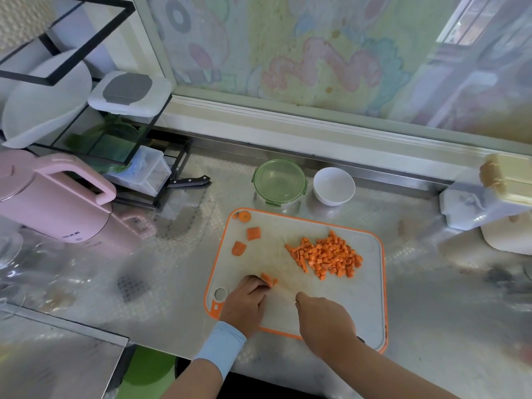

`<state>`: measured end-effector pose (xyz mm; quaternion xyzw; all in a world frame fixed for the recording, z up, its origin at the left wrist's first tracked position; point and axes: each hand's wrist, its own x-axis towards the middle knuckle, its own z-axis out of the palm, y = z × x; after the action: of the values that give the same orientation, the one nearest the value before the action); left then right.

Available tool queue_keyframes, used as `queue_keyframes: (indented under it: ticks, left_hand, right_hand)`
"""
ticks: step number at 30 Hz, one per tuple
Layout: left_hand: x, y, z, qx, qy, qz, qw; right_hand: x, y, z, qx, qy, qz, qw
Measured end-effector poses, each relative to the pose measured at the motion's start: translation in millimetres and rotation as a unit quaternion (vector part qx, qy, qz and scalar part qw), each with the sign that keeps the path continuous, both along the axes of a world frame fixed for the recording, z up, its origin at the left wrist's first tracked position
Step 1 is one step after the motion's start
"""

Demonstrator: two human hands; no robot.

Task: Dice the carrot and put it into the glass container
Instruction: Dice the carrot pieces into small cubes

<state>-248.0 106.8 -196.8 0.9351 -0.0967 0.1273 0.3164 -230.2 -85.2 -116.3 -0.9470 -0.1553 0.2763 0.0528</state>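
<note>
Steel desk (172,254), cutting board (370,283): diced pile (328,254) done, two chunks (253,233) uncut. Left hand (244,305) pins carrot strips (269,279); right hand (325,318) grips knife (283,295). Glass container (279,180) behind board, lidded, no carrot inside. Judged two-thirds diced.

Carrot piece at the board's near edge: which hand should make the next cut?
Right. The right hand grips the knife, its blade right beside the carrot piece. The left hand is busy pinning that piece on the board.
</note>
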Motion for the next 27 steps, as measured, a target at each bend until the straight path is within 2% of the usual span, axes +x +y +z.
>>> queue_keyframes:
  ticks: [15,27]
  left_hand:
    - [0,-1,-5,-0.002,0.004,0.002,1.0]
    - [-8,-8,5,-0.059,0.032,0.077,0.995]
  right_hand:
    - [17,21,-13,0.023,0.041,-0.018,0.999]
    - [7,6,-3,0.033,0.016,0.0,0.999]
